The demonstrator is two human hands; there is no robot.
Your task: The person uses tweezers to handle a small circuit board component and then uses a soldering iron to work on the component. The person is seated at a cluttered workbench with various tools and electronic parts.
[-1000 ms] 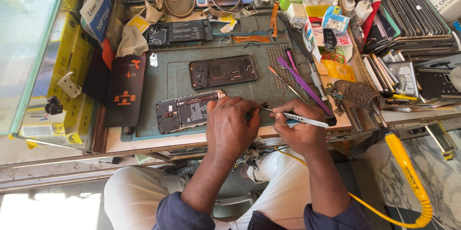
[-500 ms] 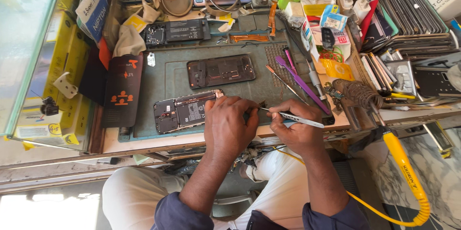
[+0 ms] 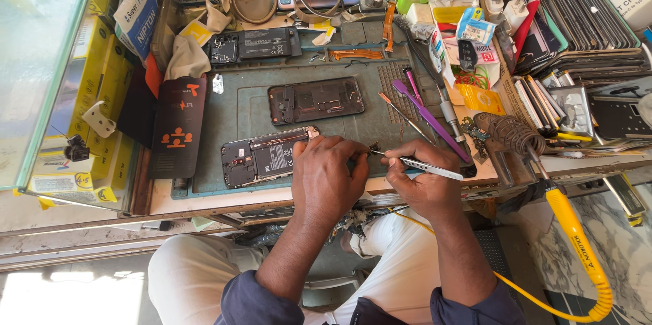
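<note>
Phone (image 3: 266, 158): back off, insides bare, still open.
Left hand (image 3: 328, 174): grip rests on phone's edge.
Right hand (image 3: 426, 179): grip grasping tweezers (image 3: 422, 165).

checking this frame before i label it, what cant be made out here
- Head view: the small part between the left hand and the tweezers is too small to tell.
- Head view: the left hand covers the right end of the opened phone.
- Head view: the yellow cable runs off the lower edge.
</note>
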